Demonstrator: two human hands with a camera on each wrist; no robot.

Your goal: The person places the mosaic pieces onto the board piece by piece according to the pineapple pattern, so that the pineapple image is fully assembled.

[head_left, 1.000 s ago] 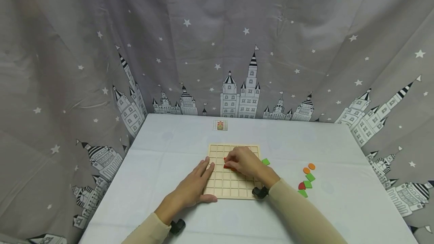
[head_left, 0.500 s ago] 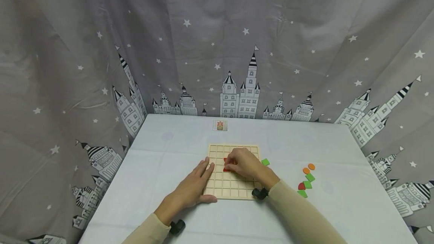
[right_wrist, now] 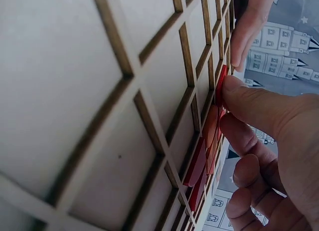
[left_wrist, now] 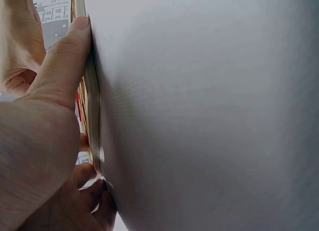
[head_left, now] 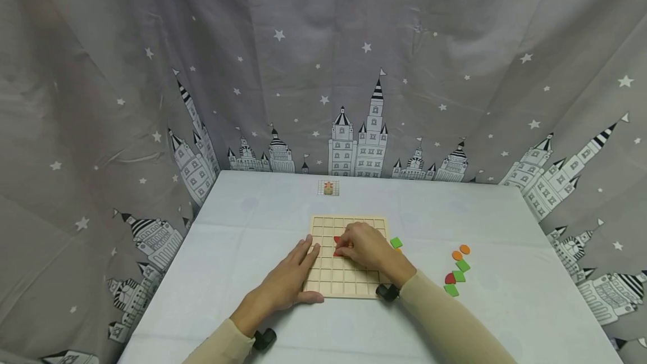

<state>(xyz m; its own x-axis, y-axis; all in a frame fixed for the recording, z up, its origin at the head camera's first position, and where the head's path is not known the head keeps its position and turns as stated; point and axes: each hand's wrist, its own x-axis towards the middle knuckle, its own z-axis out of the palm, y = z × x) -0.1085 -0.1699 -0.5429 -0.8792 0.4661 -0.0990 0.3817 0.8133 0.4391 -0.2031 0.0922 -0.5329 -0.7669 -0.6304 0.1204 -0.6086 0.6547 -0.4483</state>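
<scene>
Over the last second our right hand [head_left: 365, 247] has crept slightly farther up the wooden grid board [head_left: 346, 285], now pinching a red tile [right_wrist: 220, 85] into a mid-board cell, while our flat left hand [head_left: 285, 282] keeps steadying the board's left edge.

Pale matt wood on the grid board [head_left: 343, 274], smooth red pieces [right_wrist: 199, 163] with slight sheen, table [head_left: 242, 229] in matt cloth.

Red pcs [right_wrist: 207, 146] flat in wooden grid board [head_left: 343, 274], mid cells.
</scene>
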